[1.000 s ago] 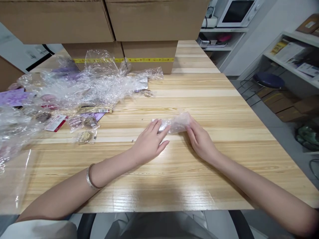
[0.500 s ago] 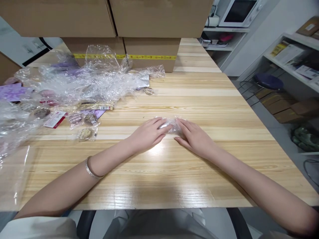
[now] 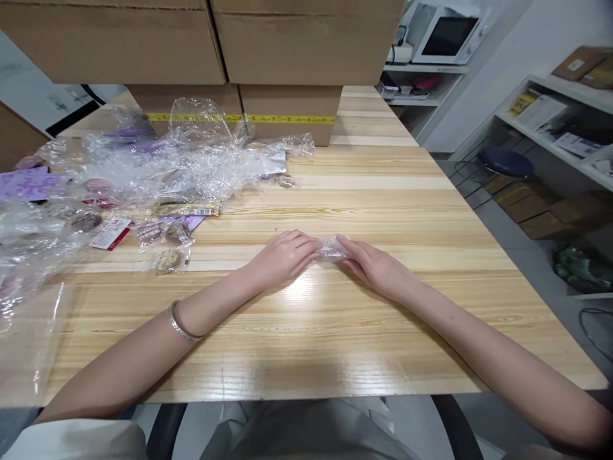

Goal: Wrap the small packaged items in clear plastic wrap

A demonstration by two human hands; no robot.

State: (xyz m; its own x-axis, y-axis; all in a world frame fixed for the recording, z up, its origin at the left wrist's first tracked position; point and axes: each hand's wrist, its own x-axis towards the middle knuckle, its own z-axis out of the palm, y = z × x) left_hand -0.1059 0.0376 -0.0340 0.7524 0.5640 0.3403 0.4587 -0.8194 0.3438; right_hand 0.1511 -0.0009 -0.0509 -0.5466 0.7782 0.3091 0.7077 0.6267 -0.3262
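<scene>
A small clear plastic packet is pinned flat on the wooden bench between the left hand and the right hand, whose fingers are laid nearly straight and close together upon its two ends. Since the film looks thin and slippery, it may be judged liable to slide or spring open under uneven pressure. Loose cellophane and cardboard boxes are seen well apart.
</scene>
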